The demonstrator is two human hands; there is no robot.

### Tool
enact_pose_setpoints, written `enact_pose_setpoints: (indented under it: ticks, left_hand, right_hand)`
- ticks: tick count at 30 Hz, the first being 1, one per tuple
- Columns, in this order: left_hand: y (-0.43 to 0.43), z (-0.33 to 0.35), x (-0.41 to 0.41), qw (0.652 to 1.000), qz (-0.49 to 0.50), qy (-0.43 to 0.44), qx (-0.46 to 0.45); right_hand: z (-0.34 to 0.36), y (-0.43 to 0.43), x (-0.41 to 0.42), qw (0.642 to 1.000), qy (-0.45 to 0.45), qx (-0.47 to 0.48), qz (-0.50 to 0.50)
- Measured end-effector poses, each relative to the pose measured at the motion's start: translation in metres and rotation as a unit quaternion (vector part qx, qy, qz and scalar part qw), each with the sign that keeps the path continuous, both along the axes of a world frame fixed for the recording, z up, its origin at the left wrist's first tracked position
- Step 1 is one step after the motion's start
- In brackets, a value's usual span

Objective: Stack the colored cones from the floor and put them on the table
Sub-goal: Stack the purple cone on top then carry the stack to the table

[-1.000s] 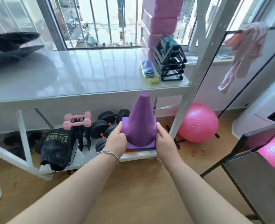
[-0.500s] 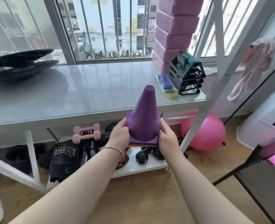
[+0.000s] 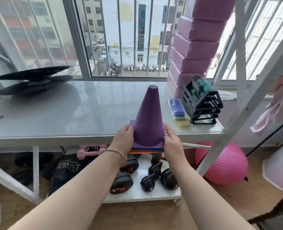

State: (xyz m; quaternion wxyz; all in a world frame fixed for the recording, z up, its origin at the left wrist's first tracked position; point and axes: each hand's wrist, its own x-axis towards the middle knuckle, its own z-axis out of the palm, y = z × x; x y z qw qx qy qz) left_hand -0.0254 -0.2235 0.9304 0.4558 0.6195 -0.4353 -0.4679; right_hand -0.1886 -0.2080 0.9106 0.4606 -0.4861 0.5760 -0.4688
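A stack of cones [image 3: 148,120] with a purple cone on top stands upright between my hands; blue, yellow and orange base edges show beneath it. My left hand [image 3: 125,140] grips the stack's left base edge, and my right hand [image 3: 172,142] grips the right edge. The stack is held in the air at the front edge of the glossy grey table [image 3: 62,113], its base level with or just below the tabletop.
Black discs [image 3: 32,82] lie at the table's left back. Pink foam blocks [image 3: 195,47], a black rack [image 3: 202,103] and coloured bands [image 3: 179,110] sit at the right. Dumbbells [image 3: 154,178] and a bag [image 3: 67,168] fill the lower shelf. A pink ball [image 3: 225,163] rests by the white post [image 3: 247,90].
Both hands have lifted the cone stack upward and forward, from below the tabletop to its front edge. The view has moved closer to the table.
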Motion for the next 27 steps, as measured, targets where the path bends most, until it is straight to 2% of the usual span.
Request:
enact_pose_setpoints:
  ticks: [4,8,11,14,19,27]
  left_hand:
    - [-0.02,0.005,-0.009,0.995,0.088,0.038,0.019]
    - [-0.044,0.013,-0.013,0.989,0.122,0.08,0.016]
    - [-0.064,0.018,-0.014,0.988,0.122,0.088,0.017]
    - [-0.091,0.021,-0.01,0.985,0.13,0.109,0.027]
    - [-0.139,0.016,0.004,0.989,0.125,0.072,0.027]
    - [-0.206,0.012,0.034,0.995,0.076,0.069,-0.002]
  right_hand:
    - [0.012,-0.032,-0.009,0.999,-0.005,-0.024,0.032]
    - [0.017,-0.072,-0.023,0.999,0.025,-0.021,0.034]
    - [0.022,-0.102,-0.029,0.998,0.053,-0.006,0.04]
    - [0.025,-0.128,-0.021,0.998,0.043,0.002,0.037]
    - [0.026,-0.167,0.008,0.998,0.052,-0.022,0.029]
    - [0.013,-0.221,0.055,0.996,0.067,-0.051,-0.042]
